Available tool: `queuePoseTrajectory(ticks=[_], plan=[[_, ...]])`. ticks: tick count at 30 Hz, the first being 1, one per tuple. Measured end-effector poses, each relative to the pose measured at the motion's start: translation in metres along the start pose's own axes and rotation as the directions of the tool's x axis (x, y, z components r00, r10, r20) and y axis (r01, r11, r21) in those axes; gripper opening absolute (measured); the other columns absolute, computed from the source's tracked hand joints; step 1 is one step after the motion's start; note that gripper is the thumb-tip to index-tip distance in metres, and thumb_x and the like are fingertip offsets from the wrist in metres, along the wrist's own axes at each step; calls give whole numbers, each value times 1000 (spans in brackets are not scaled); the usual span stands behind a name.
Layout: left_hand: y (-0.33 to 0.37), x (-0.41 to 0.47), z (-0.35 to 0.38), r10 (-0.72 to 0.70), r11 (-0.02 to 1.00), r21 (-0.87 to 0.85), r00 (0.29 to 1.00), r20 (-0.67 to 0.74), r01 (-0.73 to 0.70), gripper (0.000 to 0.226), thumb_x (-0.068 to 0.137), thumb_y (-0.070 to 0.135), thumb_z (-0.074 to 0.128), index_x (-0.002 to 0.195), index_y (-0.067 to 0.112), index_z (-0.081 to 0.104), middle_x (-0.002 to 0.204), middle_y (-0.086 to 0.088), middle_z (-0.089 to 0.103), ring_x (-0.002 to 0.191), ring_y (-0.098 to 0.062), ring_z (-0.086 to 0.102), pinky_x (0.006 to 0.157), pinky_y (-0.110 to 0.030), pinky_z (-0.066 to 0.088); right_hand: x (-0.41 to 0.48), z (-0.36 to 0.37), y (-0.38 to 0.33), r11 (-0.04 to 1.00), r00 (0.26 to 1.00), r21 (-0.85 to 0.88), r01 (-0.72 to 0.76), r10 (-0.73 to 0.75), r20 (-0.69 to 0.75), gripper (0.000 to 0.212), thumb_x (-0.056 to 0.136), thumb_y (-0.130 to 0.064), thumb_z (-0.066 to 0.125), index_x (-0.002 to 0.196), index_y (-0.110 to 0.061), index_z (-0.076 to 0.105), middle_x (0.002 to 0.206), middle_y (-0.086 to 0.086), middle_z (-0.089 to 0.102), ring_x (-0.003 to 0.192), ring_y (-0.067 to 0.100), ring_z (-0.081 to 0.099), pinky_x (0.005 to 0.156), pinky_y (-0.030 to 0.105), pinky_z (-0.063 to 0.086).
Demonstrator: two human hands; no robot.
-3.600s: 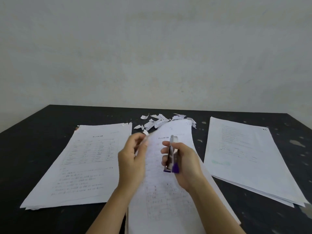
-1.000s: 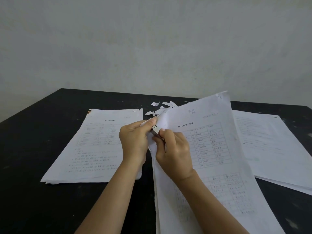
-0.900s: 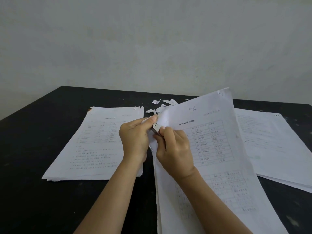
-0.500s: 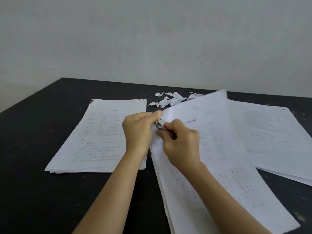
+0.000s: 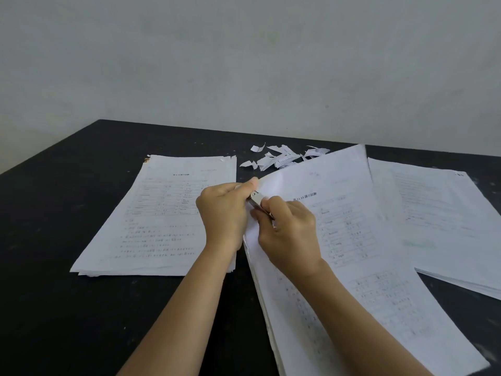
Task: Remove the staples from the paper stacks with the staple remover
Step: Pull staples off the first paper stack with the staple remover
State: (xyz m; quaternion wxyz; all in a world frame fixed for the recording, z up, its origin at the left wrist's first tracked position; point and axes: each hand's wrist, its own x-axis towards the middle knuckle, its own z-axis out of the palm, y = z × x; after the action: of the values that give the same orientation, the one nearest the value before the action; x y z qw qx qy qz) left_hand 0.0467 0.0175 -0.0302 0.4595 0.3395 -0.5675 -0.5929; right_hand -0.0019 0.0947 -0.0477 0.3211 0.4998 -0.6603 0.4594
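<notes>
A white printed paper stack (image 5: 352, 240) lies slanted in the middle of the black table (image 5: 67, 308). My left hand (image 5: 225, 213) pinches its top left corner. My right hand (image 5: 290, 234) grips a metal staple remover (image 5: 256, 200), whose silver tip sits at that same corner, right against my left thumb. The staple itself is hidden between my hands. A second paper stack (image 5: 162, 218) lies flat to the left, and a third paper stack (image 5: 444, 221) lies to the right, partly under the middle one.
A small heap of torn paper scraps (image 5: 282, 157) lies at the back of the table behind my hands. A grey wall rises just beyond the table's far edge. Bare black tabletop shows at the left and front left.
The middle stack's lifted top page has come down flatter toward the table. My right hand, holding the remover upright 3.6 s ago, now works its tip at the corner pinched by my left hand.
</notes>
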Motion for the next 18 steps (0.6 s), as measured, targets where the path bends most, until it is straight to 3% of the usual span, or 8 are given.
queuePoseTrajectory(ticks=[5,11,15,18], plan=[[-5,3,-2,-78,996,-48,997,-10,78,54,71,12,76,31,14,40,39,7,30,48,-17,31,52,-26,31,-1,6,2,988,991,-83,127,-130,-38,57,101,-17,32,52,2,55,41,9,42,35,24,34,38,27,34],[-12,9,-1,-211,975,-75,976,-43,208,56,68,10,79,27,16,42,35,9,39,47,-19,40,54,-28,38,-13,13,11,946,978,-247,209,-201,58,40,94,-3,41,65,7,66,45,10,45,38,23,37,41,28,34],[-15,11,1,-268,963,-15,959,-97,267,54,66,14,82,24,16,48,32,10,45,52,-23,48,61,-33,43,-17,14,9,904,967,-348,247,-208,147,9,72,3,67,63,6,66,46,11,46,38,23,38,43,28,31],[-17,14,1,-308,951,1,944,-122,310,54,64,16,83,24,15,47,40,3,49,56,-25,50,64,-36,44,-19,15,10,891,966,-373,258,-224,130,27,83,1,54,58,2,64,44,9,45,37,22,37,42,27,30]])
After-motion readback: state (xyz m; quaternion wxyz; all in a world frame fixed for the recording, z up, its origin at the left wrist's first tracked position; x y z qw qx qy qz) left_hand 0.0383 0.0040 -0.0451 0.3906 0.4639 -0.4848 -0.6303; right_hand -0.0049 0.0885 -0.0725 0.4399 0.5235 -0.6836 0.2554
